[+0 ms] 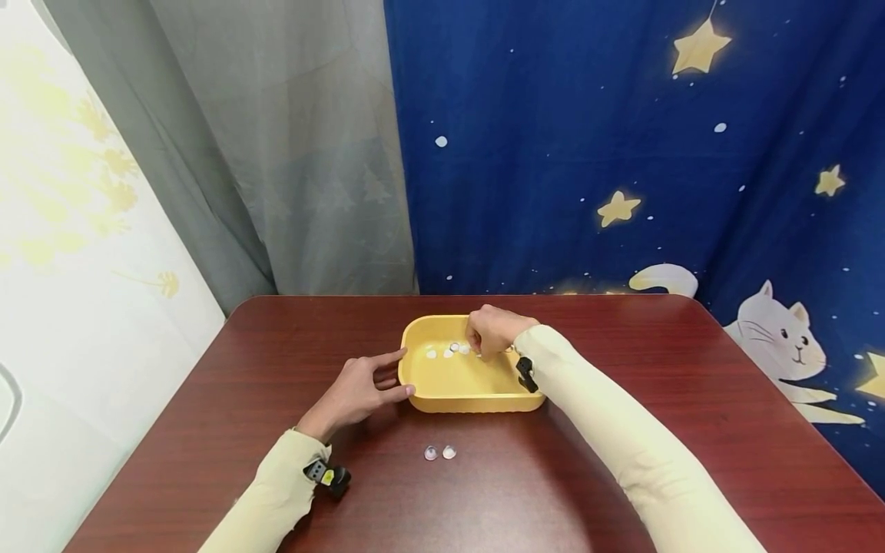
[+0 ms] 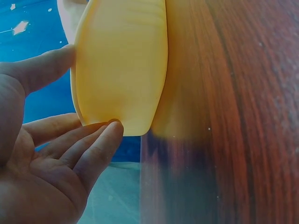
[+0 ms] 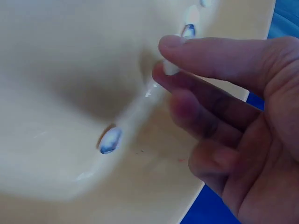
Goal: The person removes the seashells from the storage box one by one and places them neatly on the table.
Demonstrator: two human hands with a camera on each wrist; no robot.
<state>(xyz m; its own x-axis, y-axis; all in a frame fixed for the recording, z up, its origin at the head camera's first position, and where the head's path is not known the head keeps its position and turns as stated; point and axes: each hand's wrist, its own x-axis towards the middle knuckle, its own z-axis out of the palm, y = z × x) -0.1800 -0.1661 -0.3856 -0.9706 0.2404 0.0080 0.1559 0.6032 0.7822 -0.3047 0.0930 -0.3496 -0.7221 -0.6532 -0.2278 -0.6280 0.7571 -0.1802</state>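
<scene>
A yellow tray (image 1: 459, 378) with rounded corners stands on the table. My left hand (image 1: 356, 390) is at its left end, thumb and fingers fairly straight, with the tips touching the rim and outer wall. In the left wrist view, the fingertips (image 2: 114, 128) rest against the tray's side. My right hand (image 1: 501, 332) reaches inside, near the far wall. The right wrist view shows its thumb and index finger pinching a small white piece (image 3: 170, 68), mostly covered by the fingertips. Several small round glassy pieces (image 1: 454, 348) lie along the tray's far side.
Two more glassy pieces, a left one (image 1: 431, 453) and a right one (image 1: 449, 452), lie side by side on the brown wooden table (image 1: 332, 338) in front of the tray. Behind the table hang a grey curtain (image 1: 332, 153) and a blue star-patterned curtain (image 1: 525, 192).
</scene>
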